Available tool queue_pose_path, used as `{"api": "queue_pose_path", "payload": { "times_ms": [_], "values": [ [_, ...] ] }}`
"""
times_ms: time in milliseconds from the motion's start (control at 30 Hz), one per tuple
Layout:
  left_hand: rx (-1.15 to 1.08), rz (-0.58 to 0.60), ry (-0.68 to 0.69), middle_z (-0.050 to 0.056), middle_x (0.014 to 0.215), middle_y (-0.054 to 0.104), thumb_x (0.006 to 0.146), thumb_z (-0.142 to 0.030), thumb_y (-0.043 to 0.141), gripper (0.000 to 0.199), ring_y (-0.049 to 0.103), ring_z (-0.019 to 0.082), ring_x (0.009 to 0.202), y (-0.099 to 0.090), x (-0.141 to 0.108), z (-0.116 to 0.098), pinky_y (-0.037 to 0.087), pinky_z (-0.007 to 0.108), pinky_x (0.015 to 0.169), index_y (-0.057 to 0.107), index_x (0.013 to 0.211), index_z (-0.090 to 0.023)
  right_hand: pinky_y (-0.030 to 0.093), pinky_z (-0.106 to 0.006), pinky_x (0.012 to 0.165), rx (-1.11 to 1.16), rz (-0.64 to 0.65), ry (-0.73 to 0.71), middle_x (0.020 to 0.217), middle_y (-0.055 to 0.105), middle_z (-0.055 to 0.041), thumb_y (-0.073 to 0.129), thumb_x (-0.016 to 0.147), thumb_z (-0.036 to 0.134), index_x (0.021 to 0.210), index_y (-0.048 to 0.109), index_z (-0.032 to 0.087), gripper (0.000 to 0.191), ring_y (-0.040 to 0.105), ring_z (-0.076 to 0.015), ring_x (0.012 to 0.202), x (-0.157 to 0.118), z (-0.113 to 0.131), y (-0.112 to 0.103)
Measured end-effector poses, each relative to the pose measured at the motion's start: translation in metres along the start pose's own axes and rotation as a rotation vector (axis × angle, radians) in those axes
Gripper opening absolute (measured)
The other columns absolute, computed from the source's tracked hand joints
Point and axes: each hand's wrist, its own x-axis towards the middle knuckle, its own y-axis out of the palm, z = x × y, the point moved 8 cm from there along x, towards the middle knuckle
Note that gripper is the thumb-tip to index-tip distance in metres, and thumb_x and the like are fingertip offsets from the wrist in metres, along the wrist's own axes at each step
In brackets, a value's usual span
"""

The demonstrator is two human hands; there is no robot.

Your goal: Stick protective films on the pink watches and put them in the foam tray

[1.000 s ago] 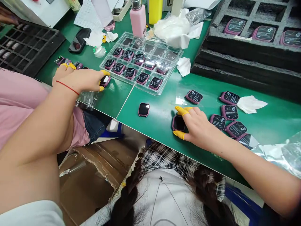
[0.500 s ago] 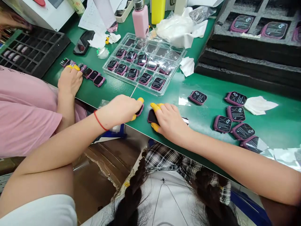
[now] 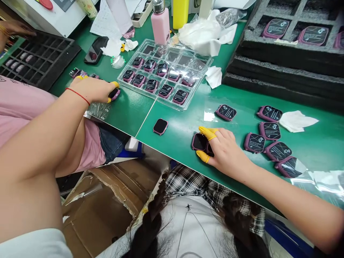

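My left hand, with yellow finger cots, reaches far left. Its thumb and forefinger close on the edges of a purple-cased smartwatch, mostly hidden by the fingers. My right hand, also in yellow finger cots, grips a watch pair near the table's front edge. One dark-screened smartwatch there shows plainly; the one behind it is largely under my fingers. Between my hands a single dark-screened watch lies face up on the green table.
A clear blister tray holds several film-covered watches. More filmed watches lie at right, near a white wipe. Black foam trays are stacked behind them. A pink bottle stands at the back. A co-worker in a pink shirt sits left.
My left hand has moved left to the co-worker's side, leaving a watch on the table. My right hand has shifted right, the watches under it moving along.
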Motion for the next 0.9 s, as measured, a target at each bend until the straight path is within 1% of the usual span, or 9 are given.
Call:
{"api": "queue_pose_path", "payload": {
  "times_ms": [133,233,333,400,533,700,800,867,900],
  "values": [
    [0.317,0.07,-0.014,0.012,0.086,0.069,0.078,-0.04,0.06,0.05,0.067,0.032,0.081,-0.006,-0.015,-0.025,0.045,0.044,0.069,0.059,0.121,-0.014,0.042,-0.04,0.083,0.014,-0.005,0.011,0.101,0.059,-0.0139,0.062,0.086,0.033,0.132,0.042,0.006,0.057,0.048,-0.0282,0.095,-0.001,-0.002,0.0],
    [0.36,0.051,0.12,0.011,0.08,0.068,0.085,-0.044,0.049,0.046,0.066,0.028,0.076,-0.019,-0.044,-0.081,0.045,0.038,0.068,0.057,0.117,-0.011,0.042,-0.041,0.083,0.023,-0.003,0.008,0.101,0.059,-0.0138,0.061,0.086,0.034,0.132,0.042,0.007,0.056,0.048,-0.0283,0.095,-0.001,-0.002,0.001],
    [0.359,0.085,0.34,0.009,0.075,0.068,0.087,-0.03,0.044,0.035,0.066,0.025,0.072,-0.02,-0.074,-0.146,0.041,0.031,0.061,0.056,0.114,-0.011,0.042,-0.041,0.084,0.026,0.009,0.01,0.102,0.059,-0.0142,0.061,0.086,0.034,0.132,0.042,0.007,0.056,0.048,-0.0285,0.096,0.0,-0.003,0.002],
    [0.359,0.102,0.417,0.01,0.072,0.068,0.084,-0.023,0.047,0.029,0.067,0.026,0.069,-0.019,-0.084,-0.174,0.038,0.031,0.057,0.057,0.108,-0.011,0.042,-0.041,0.084,0.027,0.014,0.017,0.101,0.059,-0.0142,0.061,0.086,0.034,0.132,0.043,0.007,0.056,0.048,-0.0284,0.095,0.0,-0.003,0.002],
    [0.344,0.08,0.476,0.009,0.067,0.067,0.081,-0.017,0.051,0.025,0.067,0.026,0.063,-0.02,-0.086,-0.201,0.032,0.03,0.052,0.058,0.104,-0.011,0.042,-0.04,0.084,0.027,0.008,0.013,0.101,0.058,-0.0141,0.061,0.087,0.033,0.132,0.043,0.007,0.056,0.048,-0.0283,0.096,-0.001,-0.003,0.0],
    [0.238,-0.006,0.63,0.007,0.065,0.067,0.085,-0.021,0.054,0.026,0.065,0.024,0.059,-0.031,-0.102,-0.244,0.031,0.031,0.051,0.058,0.108,-0.011,0.043,-0.042,0.084,0.036,0.009,-0.003,0.102,0.06,-0.0144,0.06,0.088,0.033,0.133,0.041,0.007,0.055,0.05,-0.0291,0.096,-0.004,-0.004,0.002],
    [0.201,-0.021,0.662,0.006,0.067,0.067,0.087,-0.035,0.057,0.044,0.064,0.023,0.059,-0.04,-0.098,-0.242,0.034,0.029,0.053,0.054,0.124,-0.012,0.044,-0.043,0.085,0.042,0.017,-0.008,0.103,0.06,-0.015,0.06,0.088,0.036,0.134,0.039,0.008,0.058,0.051,-0.0301,0.096,-0.005,-0.006,0.001],
    [0.205,-0.025,0.551,0.004,0.07,0.068,0.088,-0.045,0.056,0.059,0.061,0.02,0.058,-0.044,-0.078,-0.202,0.035,0.026,0.054,0.044,0.137,-0.014,0.044,-0.045,0.086,0.046,0.025,0.015,0.105,0.058,-0.0164,0.06,0.088,0.042,0.138,0.036,0.008,0.066,0.051,-0.0314,0.098,-0.008,-0.011,-0.005],
    [0.23,-0.034,0.433,0.003,0.07,0.067,0.09,-0.045,0.051,0.06,0.059,0.018,0.057,-0.044,-0.062,-0.169,0.036,0.025,0.055,0.041,0.141,-0.013,0.044,-0.045,0.086,0.051,0.031,0.037,0.108,0.057,-0.0173,0.06,0.087,0.045,0.14,0.033,0.008,0.07,0.051,-0.0321,0.1,-0.01,-0.014,-0.011]
  ]
}}
